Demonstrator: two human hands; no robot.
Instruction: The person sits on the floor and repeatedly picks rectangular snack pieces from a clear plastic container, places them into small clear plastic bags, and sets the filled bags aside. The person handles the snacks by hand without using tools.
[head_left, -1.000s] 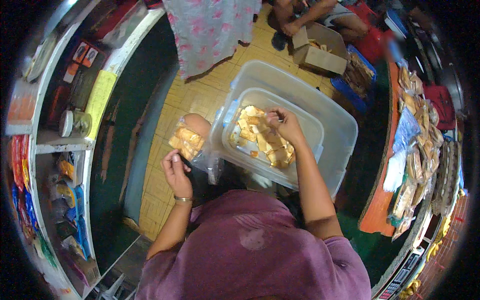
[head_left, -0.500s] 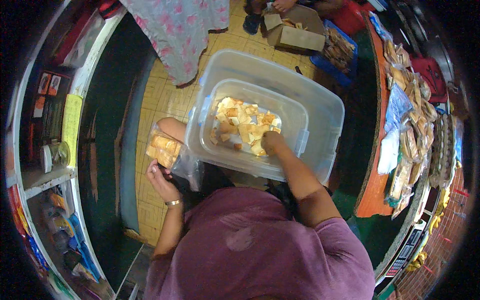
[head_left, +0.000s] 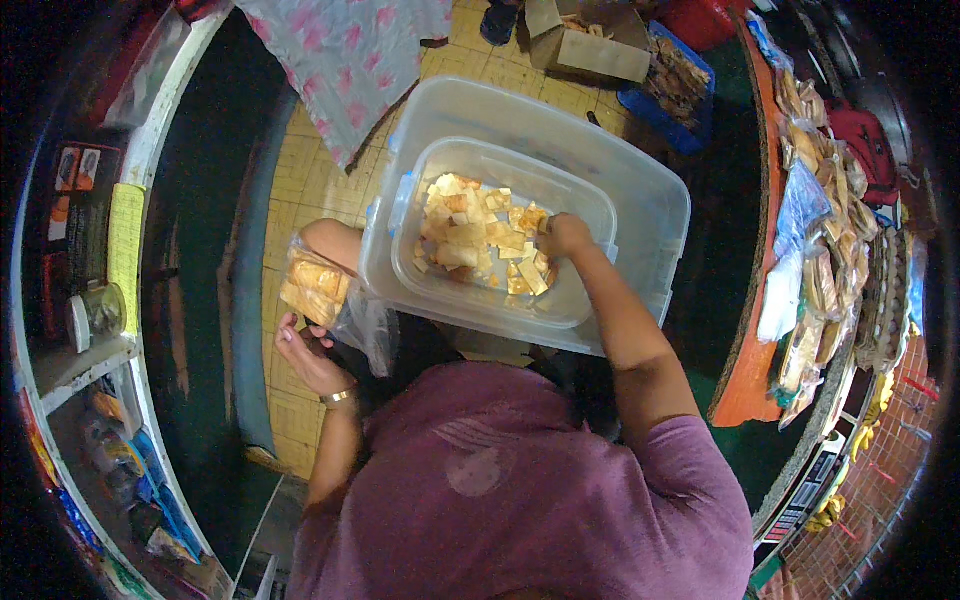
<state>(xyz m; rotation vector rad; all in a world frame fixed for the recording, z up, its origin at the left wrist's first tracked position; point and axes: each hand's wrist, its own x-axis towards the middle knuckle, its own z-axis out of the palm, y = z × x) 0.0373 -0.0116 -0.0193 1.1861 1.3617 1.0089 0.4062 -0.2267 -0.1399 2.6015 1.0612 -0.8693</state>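
A large translucent plastic tub (head_left: 650, 220) stands in front of me, with flat, pale and golden-brown pieces (head_left: 465, 236), like crisp bread or biscuit, spread over its floor. Inside it, at the right of these pieces, is my right hand (head_left: 568, 237). Its fingers are bent down and closed; what they hold, if anything, is hidden. Left of the tub, a clear plastic bag (head_left: 365, 335) filled with golden-brown pieces (head_left: 315, 288) rests by my bent knee. My left hand (head_left: 312, 358) has its fingers curled at the bag's lower edge, supporting it.
An open cardboard box (head_left: 590, 50) and a blue crate (head_left: 670, 90) of brown pieces stand on the floor at the far right. Bagged goods crowd an orange-topped table (head_left: 735, 370) on the right. Shelves (head_left: 95, 370) line the left. A flowered cloth (head_left: 350, 65) hangs at the far left.
My right hand has moved up and slightly right within the tub, and the pieces around it have shifted. My left hand and the bag stay nearly in place.
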